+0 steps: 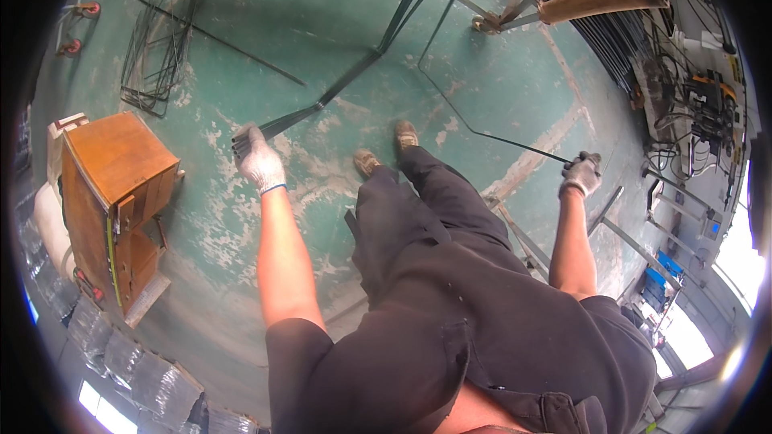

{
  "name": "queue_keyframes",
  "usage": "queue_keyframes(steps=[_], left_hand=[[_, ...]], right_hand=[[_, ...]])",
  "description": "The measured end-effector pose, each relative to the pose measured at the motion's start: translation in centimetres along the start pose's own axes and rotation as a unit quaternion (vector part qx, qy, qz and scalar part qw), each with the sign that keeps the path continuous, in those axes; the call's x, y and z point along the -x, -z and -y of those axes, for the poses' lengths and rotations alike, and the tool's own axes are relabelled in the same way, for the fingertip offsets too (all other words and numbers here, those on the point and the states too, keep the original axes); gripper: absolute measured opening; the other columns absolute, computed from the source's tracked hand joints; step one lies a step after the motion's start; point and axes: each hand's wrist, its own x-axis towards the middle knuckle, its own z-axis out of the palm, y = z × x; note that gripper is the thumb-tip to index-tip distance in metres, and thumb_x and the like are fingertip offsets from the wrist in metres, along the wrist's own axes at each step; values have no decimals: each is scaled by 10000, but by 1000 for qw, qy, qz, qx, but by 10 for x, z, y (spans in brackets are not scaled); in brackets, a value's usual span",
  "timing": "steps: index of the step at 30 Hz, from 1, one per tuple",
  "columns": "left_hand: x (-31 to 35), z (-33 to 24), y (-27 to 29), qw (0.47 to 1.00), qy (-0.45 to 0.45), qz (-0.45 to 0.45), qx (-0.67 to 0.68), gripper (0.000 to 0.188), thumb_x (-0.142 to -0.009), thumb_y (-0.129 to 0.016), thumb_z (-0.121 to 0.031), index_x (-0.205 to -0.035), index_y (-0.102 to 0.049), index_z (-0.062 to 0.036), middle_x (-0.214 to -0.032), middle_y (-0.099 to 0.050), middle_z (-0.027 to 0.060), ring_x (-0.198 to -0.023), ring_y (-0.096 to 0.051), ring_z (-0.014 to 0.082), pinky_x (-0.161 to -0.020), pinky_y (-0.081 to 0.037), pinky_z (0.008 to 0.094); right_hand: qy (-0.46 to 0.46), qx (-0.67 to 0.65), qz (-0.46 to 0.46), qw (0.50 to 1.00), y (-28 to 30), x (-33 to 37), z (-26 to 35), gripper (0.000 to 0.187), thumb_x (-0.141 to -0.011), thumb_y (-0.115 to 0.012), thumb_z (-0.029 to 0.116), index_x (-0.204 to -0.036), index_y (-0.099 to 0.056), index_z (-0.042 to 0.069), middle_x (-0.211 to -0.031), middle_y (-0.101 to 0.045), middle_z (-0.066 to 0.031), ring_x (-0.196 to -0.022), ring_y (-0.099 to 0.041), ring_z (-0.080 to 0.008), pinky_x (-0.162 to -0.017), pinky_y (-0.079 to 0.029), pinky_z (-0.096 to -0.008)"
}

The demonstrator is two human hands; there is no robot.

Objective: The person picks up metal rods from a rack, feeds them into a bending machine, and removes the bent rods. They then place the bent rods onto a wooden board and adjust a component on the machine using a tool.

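Note:
My left hand (261,162), in a white work glove, is closed round the near end of a bundle of bent dark metal tubes (347,76). Several tubes lie side by side in it, bending twice on their way to the open round ends at the far side. Out to the right, my right hand (582,174) wears a greyish, soiled glove and grips the end of a single thin bent tube (515,143). This tube runs left and then turns away to the far side, apart from the bundle. Both hands are held wide of my body.
A wooden cabinet (121,157) stands at the left. Bent rod frames (153,60) and a straight rod (241,56) lie on the green floor beyond. At the far right are many long dark tubes (595,16), a brown padded roll (603,0) and machinery with cables (708,104).

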Motion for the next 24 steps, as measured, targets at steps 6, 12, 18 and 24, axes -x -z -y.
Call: queue_keyframes(steps=[6, 12, 18, 24], left_hand=[[-1, 3, -2, 1000, -8, -20, 17, 216, -1026, -780, -158, -1121, -764, 36, -1097, -792, 78, -1014, -733, 182, -925, -571, 352], [-6, 22, 1, 998, -46, 26, 43, 135, -1033, -746, -61, -1131, -764, 29, -1119, -789, 72, -1023, -732, 183, -936, -573, 344], [-3, 16, -3, 998, -36, 35, 24, 105, -1043, -757, -82, -1126, -762, -18, -1064, -773, 56, -981, -712, 173, -910, -567, 340], [4, 4, -2, 998, -19, 47, 38, 79, -1056, -738, -67, -1127, -751, -35, -1039, -747, 27, -967, -687, 155, -891, -554, 321]], right_hand=[[-22, 78, 126, 989, -70, 120, 5, 320, -1114, -512, 262, -872, -670, 123, -691, -557, 12, -503, -516, -124, -449, -407, -313], [335, 125, 395, 846, -119, 267, -19, 152, -1054, -590, 46, -999, -731, 67, -875, -767, -146, -731, -753, -304, -671, -588, -430], [360, 127, 528, 758, -175, 391, -31, 73, -1009, -676, 103, -1045, -731, 135, -928, -783, -149, -872, -775, -403, -740, -621, -482], [360, 162, 586, 708, -199, 460, -48, 76, -1022, -716, 206, -1021, -711, 131, -934, -765, -156, -892, -752, -424, -753, -590, -522]])
